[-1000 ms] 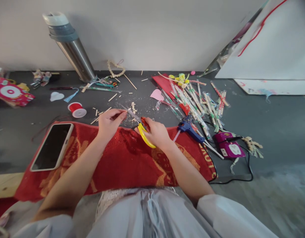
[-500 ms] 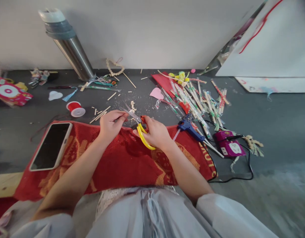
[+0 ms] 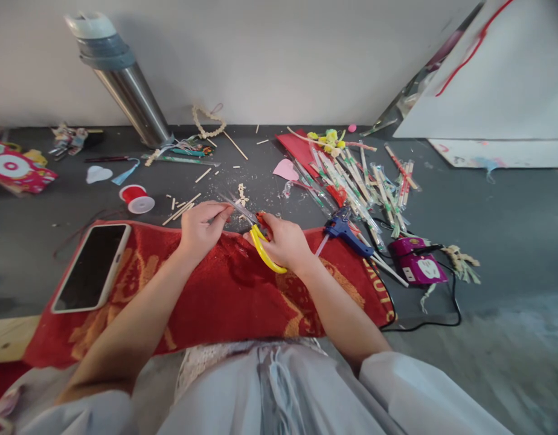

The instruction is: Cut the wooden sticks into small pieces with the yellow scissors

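In my right hand (image 3: 285,241) is a pair of scissors (image 3: 264,251) with yellow handles, its blades pointing up and left. My left hand (image 3: 203,226) is closed in a pinch beside the blade tips; whatever lies between its fingertips is too small to make out. Both hands hover at the far edge of a red towel (image 3: 206,308). Just beyond the blades lie small pale cut bits (image 3: 241,194) and crumbs. Thin wooden sticks (image 3: 183,210) rest on the table left of the blades.
A phone (image 3: 92,267) lies on the towel's left, near a red ribbon spool (image 3: 136,198). Rightward are a blue glue gun (image 3: 346,234), a purple power box (image 3: 417,261) with a black cord, and many wrapped sticks (image 3: 351,181). A steel thermos (image 3: 129,90) stands behind.
The view has shifted very slightly. Both hands and the scissors keep nearly the same pose.
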`<control>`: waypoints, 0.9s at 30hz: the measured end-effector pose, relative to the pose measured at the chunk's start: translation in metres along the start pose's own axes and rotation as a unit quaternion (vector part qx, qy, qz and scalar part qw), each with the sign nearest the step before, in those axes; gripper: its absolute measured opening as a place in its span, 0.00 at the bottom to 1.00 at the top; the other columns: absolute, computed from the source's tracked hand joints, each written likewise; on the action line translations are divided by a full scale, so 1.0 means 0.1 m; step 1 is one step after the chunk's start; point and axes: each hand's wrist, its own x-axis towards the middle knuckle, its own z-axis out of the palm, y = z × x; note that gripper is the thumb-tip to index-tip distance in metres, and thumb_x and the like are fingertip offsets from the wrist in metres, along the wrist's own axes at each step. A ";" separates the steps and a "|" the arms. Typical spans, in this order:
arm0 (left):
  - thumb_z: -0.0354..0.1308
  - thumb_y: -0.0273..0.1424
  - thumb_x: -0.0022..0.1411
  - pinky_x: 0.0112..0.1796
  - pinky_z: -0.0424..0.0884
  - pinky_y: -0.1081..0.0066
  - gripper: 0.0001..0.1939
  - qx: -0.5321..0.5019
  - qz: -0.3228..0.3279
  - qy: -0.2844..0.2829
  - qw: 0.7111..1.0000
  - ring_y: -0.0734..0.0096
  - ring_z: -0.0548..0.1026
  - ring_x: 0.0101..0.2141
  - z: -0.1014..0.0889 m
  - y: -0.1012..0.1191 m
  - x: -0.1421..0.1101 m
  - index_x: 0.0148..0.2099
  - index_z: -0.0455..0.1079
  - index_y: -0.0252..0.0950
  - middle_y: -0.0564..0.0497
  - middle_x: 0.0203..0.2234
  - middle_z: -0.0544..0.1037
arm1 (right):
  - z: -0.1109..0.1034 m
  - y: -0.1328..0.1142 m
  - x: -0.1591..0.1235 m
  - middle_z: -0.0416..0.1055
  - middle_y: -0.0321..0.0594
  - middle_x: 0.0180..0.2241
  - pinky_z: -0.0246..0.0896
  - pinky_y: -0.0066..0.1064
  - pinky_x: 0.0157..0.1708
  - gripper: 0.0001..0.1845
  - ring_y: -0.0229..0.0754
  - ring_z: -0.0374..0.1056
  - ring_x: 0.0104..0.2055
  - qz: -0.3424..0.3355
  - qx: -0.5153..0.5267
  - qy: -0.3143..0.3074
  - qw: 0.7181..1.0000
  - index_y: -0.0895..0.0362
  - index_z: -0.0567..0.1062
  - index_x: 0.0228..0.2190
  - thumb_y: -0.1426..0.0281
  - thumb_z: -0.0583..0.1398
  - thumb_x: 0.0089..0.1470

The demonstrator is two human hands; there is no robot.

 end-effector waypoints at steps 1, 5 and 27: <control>0.60 0.37 0.58 0.31 0.70 0.72 0.12 -0.009 -0.011 0.003 1.000 0.70 0.75 0.26 0.01 0.00 0.00 0.24 0.76 0.40 0.51 0.21 0.78 | 0.00 -0.01 0.00 0.79 0.45 0.36 0.58 0.32 0.35 0.30 0.50 0.75 0.40 0.004 0.004 0.000 1.000 0.56 0.73 0.49 0.47 0.57 0.56; 0.64 0.43 0.56 0.27 0.69 0.74 0.13 -0.106 -0.107 0.034 0.988 0.73 0.73 0.23 0.08 -0.01 -0.01 0.32 0.77 0.38 0.52 0.22 0.77 | 0.00 -0.04 0.00 0.79 0.44 0.38 0.57 0.31 0.34 0.27 0.49 0.75 0.39 0.019 0.030 0.009 0.999 0.55 0.73 0.48 0.49 0.57 0.56; 0.72 0.53 0.38 0.67 0.41 0.42 0.65 -0.173 -0.058 -0.185 0.966 0.37 0.39 0.69 0.45 0.06 -0.49 0.70 0.44 0.39 0.35 0.69 0.46 | 0.40 -0.07 0.05 0.77 0.42 0.38 0.69 0.30 0.35 0.19 0.41 0.74 0.37 -0.021 0.282 0.038 0.958 0.55 0.70 0.44 0.56 0.49 0.64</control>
